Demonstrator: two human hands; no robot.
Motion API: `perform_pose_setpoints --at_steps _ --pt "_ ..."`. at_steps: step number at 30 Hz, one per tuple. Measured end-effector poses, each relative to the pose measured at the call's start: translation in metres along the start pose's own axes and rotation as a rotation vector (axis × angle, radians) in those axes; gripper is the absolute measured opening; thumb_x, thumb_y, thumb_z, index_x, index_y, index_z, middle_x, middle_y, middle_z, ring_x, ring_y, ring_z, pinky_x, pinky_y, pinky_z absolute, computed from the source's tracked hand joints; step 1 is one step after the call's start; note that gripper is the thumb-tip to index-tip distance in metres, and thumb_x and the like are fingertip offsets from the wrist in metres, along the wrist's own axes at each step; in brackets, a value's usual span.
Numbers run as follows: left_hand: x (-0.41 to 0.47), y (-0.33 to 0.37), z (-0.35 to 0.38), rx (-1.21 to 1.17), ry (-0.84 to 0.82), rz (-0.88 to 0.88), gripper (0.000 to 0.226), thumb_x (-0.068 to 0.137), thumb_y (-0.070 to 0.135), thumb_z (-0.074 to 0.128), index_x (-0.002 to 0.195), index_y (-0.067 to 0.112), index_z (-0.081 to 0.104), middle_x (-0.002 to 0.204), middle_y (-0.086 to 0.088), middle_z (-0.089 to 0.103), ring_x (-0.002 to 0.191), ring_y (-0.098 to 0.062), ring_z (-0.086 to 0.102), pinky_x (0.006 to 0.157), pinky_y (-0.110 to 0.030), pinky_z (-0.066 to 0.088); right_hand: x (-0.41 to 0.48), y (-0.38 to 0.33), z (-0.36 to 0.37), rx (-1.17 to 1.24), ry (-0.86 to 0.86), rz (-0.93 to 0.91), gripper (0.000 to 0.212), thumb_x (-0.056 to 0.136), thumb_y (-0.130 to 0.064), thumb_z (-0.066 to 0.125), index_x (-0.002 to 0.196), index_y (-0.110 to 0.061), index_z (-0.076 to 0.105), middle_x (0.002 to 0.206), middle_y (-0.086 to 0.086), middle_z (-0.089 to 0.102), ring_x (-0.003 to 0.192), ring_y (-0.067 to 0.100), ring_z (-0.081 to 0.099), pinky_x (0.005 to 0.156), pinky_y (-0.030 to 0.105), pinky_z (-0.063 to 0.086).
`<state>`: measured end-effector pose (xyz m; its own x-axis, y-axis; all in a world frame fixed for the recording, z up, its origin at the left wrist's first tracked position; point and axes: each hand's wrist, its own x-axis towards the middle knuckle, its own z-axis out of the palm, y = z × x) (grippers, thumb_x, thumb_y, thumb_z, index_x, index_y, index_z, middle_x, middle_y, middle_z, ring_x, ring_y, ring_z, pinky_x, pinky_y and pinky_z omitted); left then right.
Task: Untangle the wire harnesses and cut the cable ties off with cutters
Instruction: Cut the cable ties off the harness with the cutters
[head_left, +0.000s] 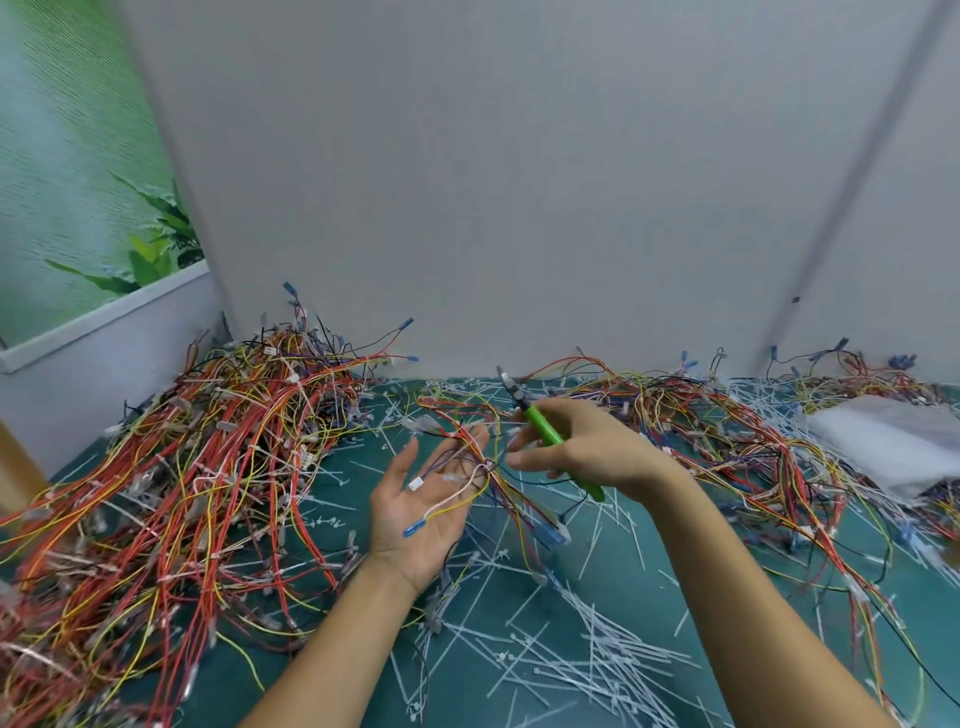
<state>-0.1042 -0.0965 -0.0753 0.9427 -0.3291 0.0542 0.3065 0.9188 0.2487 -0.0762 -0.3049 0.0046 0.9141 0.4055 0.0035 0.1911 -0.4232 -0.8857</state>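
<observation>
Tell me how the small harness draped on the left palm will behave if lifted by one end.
Probably floppy: the small harness sags across the open left hand, its thin wires curving. Likely light, as it rests there ungripped. It may snag, because its strands hang off the palm onto the tie-littered table.

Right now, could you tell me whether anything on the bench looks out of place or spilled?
Yes: cut cable ties lie scattered all over the green mat, thickest at the front, and the wire harnesses on the left are one tangled heap. I see no damage. The right hand holds the cutters.
</observation>
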Motion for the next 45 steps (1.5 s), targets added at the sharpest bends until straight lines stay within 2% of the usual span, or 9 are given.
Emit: perform_pose_setpoints --at_steps 6,10,13,16,26,33,36,39,45 --pt "0.002 -0.003 -0.003 0.114 -0.029 -0.021 0.078 0.065 0.018 0.088 0.131 -0.012 0.058 0.142 -0.029 0.053 0.130 -0.033 0.052 0.122 -0.038 0.027 0.011 0.008 0.012 0.024 0.047 -0.086 0.025 0.086 -0.023 0.081 0.106 -0.019 0.068 0.089 0.006 0.073 0.075 0.016 0.071 0.065 0.032 0.056" --pt "0.003 -0.001 -0.004 0.113 -0.038 -0.005 0.078 0.069 0.013 0.083 0.137 -0.011 0.051 0.146 -0.031 0.048 0.140 -0.034 0.046 0.105 -0.037 0.045 0.010 0.019 0.009 0.093 0.056 -0.061 0.034 0.085 -0.022 0.082 0.115 -0.020 0.067 0.090 0.006 0.076 0.081 0.022 0.075 0.068 0.034 0.058" --pt "0.006 -0.002 -0.008 0.137 -0.004 0.000 0.047 0.082 0.003 0.068 0.126 -0.014 0.061 0.145 -0.032 0.049 0.135 -0.036 0.052 0.090 -0.037 0.058 0.011 0.022 0.008 0.084 0.094 -0.058 0.030 0.088 -0.013 0.079 0.114 -0.019 0.068 0.087 0.003 0.075 0.077 0.017 0.073 0.067 0.034 0.058" --pt "0.009 -0.004 -0.012 0.243 0.058 0.009 0.044 0.089 0.001 0.058 0.131 -0.012 0.059 0.143 -0.028 0.053 0.134 -0.032 0.054 0.082 -0.032 0.059 0.011 0.017 0.013 0.060 0.088 -0.090 0.028 0.089 -0.012 0.076 0.113 -0.022 0.067 0.089 0.002 0.075 0.077 0.012 0.072 0.064 0.028 0.056" --pt "0.013 -0.010 -0.014 0.440 0.210 0.023 0.013 0.082 0.011 0.070 0.089 0.004 0.079 0.094 -0.013 0.075 0.083 -0.018 0.073 0.081 -0.027 0.061 0.010 0.012 0.021 0.098 0.105 -0.094 0.025 0.089 -0.006 0.077 0.108 -0.016 0.065 0.079 0.003 0.075 0.067 0.013 0.068 0.064 0.026 0.056" --pt "0.005 -0.017 -0.009 0.476 0.158 -0.043 0.017 0.087 0.015 0.069 0.097 0.002 0.074 0.096 -0.016 0.073 0.088 -0.023 0.073 0.079 -0.034 0.060 0.011 0.013 0.027 0.129 0.139 -0.097 0.017 0.094 -0.005 0.070 0.109 -0.010 0.065 0.083 0.008 0.068 0.068 0.012 0.069 0.064 0.020 0.055" --pt "0.005 -0.017 -0.007 0.479 0.149 -0.044 0.023 0.091 0.016 0.064 0.107 0.000 0.072 0.099 -0.017 0.072 0.088 -0.023 0.071 0.079 -0.034 0.058 0.012 0.013 0.031 0.108 0.132 -0.088 0.019 0.094 -0.008 0.071 0.112 -0.013 0.066 0.089 0.012 0.072 0.076 0.017 0.074 0.069 0.026 0.057" --pt "0.007 -0.020 -0.005 0.464 0.170 -0.024 0.018 0.087 0.016 0.065 0.095 0.002 0.073 0.088 -0.013 0.069 0.074 -0.018 0.066 0.071 -0.030 0.053 0.012 0.013 0.032 0.090 0.120 -0.075 0.021 0.093 -0.011 0.073 0.111 -0.016 0.066 0.097 0.017 0.074 0.082 0.025 0.074 0.071 0.032 0.059" --pt "0.012 -0.023 -0.007 0.462 0.207 0.068 0.023 0.083 0.010 0.065 0.096 -0.008 0.070 0.082 -0.015 0.066 0.070 -0.019 0.066 0.064 -0.025 0.056 0.011 0.011 0.037 0.028 0.100 -0.056 0.019 0.091 -0.010 0.075 0.107 -0.015 0.066 0.089 0.012 0.073 0.065 0.004 0.065 0.059 0.022 0.053"
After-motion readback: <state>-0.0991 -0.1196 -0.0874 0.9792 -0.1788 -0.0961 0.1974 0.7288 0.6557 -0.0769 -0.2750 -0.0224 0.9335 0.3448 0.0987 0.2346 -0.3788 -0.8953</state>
